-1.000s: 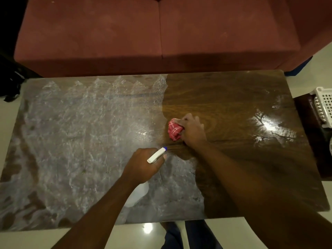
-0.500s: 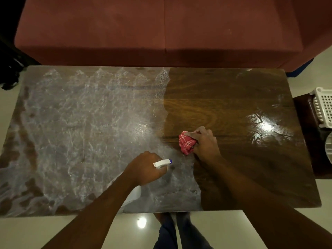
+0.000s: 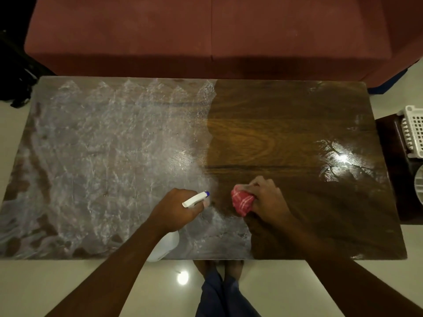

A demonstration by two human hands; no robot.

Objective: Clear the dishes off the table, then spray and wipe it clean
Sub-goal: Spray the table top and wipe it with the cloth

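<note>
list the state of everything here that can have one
table, left part filmed with white spray, right part wiped to bare glossy wood
spray bottle, gripped by the left hand, nozzle pointing right
cloth, bunched up, gripped by the right hand, on the table at the film's edge

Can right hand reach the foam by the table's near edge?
Probably yes: right hand, gripping the red checked cloth, sits beside the white foam, nothing between; left hand and white plastic spray bottle cover some.
</note>
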